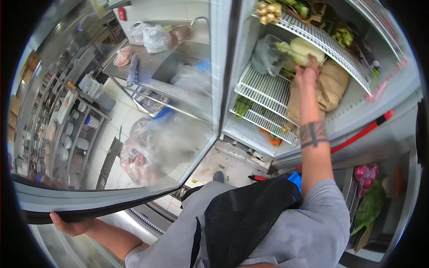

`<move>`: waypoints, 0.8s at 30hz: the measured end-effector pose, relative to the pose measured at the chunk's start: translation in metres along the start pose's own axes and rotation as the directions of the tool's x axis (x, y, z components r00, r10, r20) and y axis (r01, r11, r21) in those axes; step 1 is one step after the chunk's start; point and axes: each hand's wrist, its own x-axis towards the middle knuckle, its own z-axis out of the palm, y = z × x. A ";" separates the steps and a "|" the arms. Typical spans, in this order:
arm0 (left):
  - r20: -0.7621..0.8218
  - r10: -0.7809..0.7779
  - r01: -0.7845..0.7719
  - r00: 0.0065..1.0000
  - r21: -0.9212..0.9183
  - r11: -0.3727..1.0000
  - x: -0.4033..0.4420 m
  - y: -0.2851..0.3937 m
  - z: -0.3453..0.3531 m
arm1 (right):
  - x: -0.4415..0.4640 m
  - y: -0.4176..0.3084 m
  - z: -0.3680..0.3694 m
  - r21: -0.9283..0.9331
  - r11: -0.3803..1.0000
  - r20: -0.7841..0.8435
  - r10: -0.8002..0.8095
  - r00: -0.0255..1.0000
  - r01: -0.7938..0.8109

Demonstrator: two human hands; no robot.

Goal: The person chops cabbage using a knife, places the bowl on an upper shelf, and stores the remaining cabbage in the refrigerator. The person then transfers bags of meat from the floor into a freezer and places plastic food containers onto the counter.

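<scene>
Inside the open fridge, my right hand (308, 73) reaches to the middle shelf and touches a pale green vegetable (306, 52); its fingers are partly hidden against it. Beside the vegetable are a grey plastic bag (267, 56) on the left and a brown paper bag (334, 85) on the right. At the lower left, my left hand (69, 224) is at the edge of the glass door (111, 196), its thumb raised on the near side and its other fingers mostly hidden.
White wire shelves (266, 91) hold greens and carrots (271, 137). Through the glass show a steel sink table (147, 67), plastic bags (156, 39) and a large bag (138, 156) on the floor. At right, a drawer holds leafy greens (370, 203).
</scene>
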 end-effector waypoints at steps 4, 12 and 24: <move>-0.093 0.002 0.000 0.996 0.023 1.000 0.008 -0.008 0.010 | 0.091 0.022 0.050 -0.250 0.940 -0.175 0.192 0.966 -0.232; -0.125 0.065 -0.052 0.990 0.101 0.994 0.004 -0.005 0.024 | 0.157 0.092 0.027 -0.592 0.761 -0.224 0.159 0.961 -0.264; 0.040 0.021 -0.016 0.999 -0.118 0.993 -0.011 0.022 -0.014 | -0.227 0.046 -0.063 -0.729 0.681 0.299 0.229 0.926 0.068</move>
